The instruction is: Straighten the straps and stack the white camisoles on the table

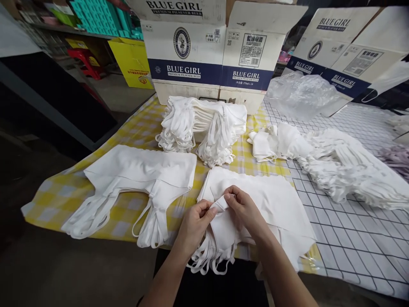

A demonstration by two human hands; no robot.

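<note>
In front of me lies a stack of white strappy tops (265, 192), their thin straps hanging toward the table's front edge. My left hand (194, 226) pinches a folded edge of the uppermost white top between thumb and fingers. Close beside it, my right hand (244, 209) is closed on the same edge, its fingertips pressed into the cloth. Another stack of white tops (143, 166) lies flat to the left, with straps spread forward. Behind, a taller pile of folded white tops (204, 119) has bunched straps drooping down its front.
Two beer cartons (188, 55) (335, 59) stand at the back, with a crumpled clear plastic bag (303, 94) between them. More white garments (348, 162) lie on the right over a grid-patterned cloth (358, 243). A yellow bag (131, 64) and red stool (86, 62) are beyond the table.
</note>
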